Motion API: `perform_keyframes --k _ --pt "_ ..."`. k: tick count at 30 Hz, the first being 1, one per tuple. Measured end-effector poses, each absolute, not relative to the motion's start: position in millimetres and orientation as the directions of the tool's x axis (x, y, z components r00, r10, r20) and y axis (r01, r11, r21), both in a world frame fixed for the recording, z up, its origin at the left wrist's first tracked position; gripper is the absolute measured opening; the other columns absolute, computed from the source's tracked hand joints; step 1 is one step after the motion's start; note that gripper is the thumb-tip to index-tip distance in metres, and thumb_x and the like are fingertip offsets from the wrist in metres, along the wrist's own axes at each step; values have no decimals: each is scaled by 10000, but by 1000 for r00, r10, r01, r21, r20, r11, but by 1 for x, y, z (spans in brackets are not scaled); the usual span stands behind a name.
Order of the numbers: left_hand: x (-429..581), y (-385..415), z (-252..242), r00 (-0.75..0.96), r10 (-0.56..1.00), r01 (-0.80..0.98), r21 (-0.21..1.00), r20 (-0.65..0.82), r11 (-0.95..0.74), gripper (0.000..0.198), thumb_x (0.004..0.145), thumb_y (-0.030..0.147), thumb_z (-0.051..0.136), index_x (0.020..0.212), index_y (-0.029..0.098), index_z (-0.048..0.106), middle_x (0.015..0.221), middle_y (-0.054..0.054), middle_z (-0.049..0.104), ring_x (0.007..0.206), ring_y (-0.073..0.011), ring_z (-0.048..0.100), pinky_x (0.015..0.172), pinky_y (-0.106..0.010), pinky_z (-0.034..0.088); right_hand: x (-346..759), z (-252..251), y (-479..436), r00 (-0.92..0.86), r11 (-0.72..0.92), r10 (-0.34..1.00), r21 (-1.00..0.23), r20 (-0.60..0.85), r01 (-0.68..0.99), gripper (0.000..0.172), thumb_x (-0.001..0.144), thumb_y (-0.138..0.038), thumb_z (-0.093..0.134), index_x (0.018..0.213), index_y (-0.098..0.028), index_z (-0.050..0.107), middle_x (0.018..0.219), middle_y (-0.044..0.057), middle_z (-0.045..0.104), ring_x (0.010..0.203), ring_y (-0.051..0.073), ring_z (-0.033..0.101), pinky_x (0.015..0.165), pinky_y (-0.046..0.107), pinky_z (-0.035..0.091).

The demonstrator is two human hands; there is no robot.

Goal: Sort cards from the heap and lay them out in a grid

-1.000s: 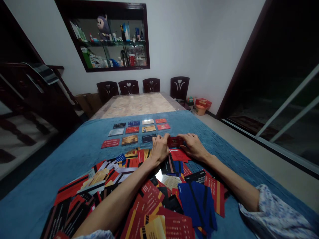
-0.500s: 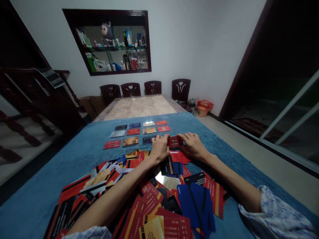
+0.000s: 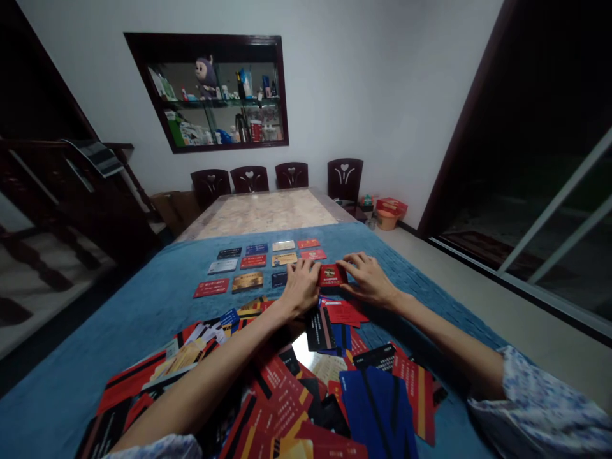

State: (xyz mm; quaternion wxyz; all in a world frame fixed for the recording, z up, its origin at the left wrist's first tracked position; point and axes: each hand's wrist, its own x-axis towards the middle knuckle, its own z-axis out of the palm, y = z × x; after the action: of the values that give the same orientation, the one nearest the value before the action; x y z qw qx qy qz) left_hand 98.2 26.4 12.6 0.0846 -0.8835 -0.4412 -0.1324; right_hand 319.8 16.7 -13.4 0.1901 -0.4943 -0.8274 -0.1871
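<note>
A red card (image 3: 332,275) with a gold emblem sits between my two hands, at the right end of the nearest row of cards. My left hand (image 3: 301,287) grips its left edge, fingers bent over it. The fingers of my right hand (image 3: 366,278) close on its right edge. Left of my left hand lies a dark blue card (image 3: 279,279), partly covered by that hand. Farther left in this row are a gold card (image 3: 247,281) and a red card (image 3: 211,288). Just below my hands are bright red cards (image 3: 343,312) and a black striped card (image 3: 319,329).
A large loose heap of cards (image 3: 282,389) spreads under my forearms, with blue cards (image 3: 377,405) on its right. Two more rows of cards lie beyond, including a silver card (image 3: 222,265). A blue cloth (image 3: 157,299) covers the near table; chairs (image 3: 345,178) stand behind.
The red card between my hands has tipped to a flatter angle, its face now brighter. Both hands stay at its edges. The camera view has shifted slightly.
</note>
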Motion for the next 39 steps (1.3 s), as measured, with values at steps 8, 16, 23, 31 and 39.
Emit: perform_keyframes --k 8,16,23,31,39 --pt "94 49 23 594 767 802 -99 243 -589 387 843 279 598 1210 177 527 1315 -141 552 1229 -319 420 959 -503 378 313 9 39 -474 463 829 111 297 879 515 875 -340 614 1349 -165 517 1287 174 559 1125 294 468 824 369 403" --pt "94 73 24 583 779 812 -122 232 -571 330 838 291 591 1141 162 564 1276 -146 572 1215 -321 432 941 -502 388 306 24 68 -488 470 856 140 169 872 474 879 -304 590 1328 -171 518 1315 167 534 1147 298 458 832 377 428" --pt "95 105 24 542 819 840 -124 189 -528 350 819 282 592 1154 181 578 1292 -145 551 1248 -335 397 978 -543 356 300 29 102 -457 444 885 132 87 886 449 871 -264 618 1307 -204 531 1348 145 515 1183 306 446 836 379 465" --pt "101 125 28 502 858 863 -114 106 -491 335 838 265 545 1154 176 611 1280 -156 559 1234 -341 406 965 -536 376 292 30 130 -418 415 908 108 12 904 374 855 -238 594 1228 -220 579 1315 146 526 1194 322 455 831 400 500" --pt "105 142 20 498 863 865 -118 80 -488 323 854 281 536 1140 170 636 1291 -169 574 1244 -347 417 988 -575 372 289 21 149 -340 343 939 70 -53 937 445 834 -256 603 1278 -239 567 1289 166 562 1207 353 486 856 485 512"
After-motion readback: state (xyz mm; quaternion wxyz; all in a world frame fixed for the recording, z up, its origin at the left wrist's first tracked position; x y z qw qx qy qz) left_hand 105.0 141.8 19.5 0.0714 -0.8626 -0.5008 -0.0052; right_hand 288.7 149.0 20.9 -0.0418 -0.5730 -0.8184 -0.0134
